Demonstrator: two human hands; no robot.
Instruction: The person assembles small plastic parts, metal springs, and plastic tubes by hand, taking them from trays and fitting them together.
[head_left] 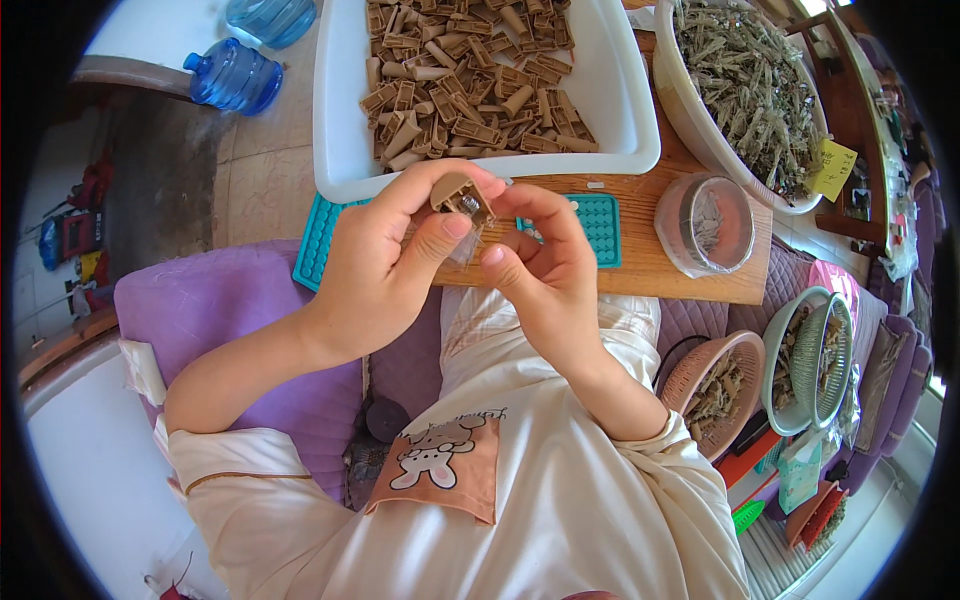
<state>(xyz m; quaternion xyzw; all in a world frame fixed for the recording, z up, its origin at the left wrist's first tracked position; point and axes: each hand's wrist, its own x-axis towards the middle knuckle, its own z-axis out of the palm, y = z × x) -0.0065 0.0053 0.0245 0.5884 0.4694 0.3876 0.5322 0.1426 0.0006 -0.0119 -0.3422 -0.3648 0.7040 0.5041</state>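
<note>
Closest in, both hands meet above the lap: the left hand pinches one small tan plastic housing, while the right hand has narrowed fingers at its open end, seemingly fitting a metal insert, which likely calls for careful alignment. Beyond, the wooden counter carries one teal tray, one white bin of housings and one basin of grey parts.

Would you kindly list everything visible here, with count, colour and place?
white tray: one, top centre, full of brown plastic parts
white basin: one, top right, holding grey-green metal pieces
wooden board: one, across the lap
teal mat: one, on the board
taped round container: one, board's right end
water bottles: two, blue, top left
baskets: several, lower right
brown part: one, in the left hand
left hand: pinching the part
right hand: fingertips just below it
</note>
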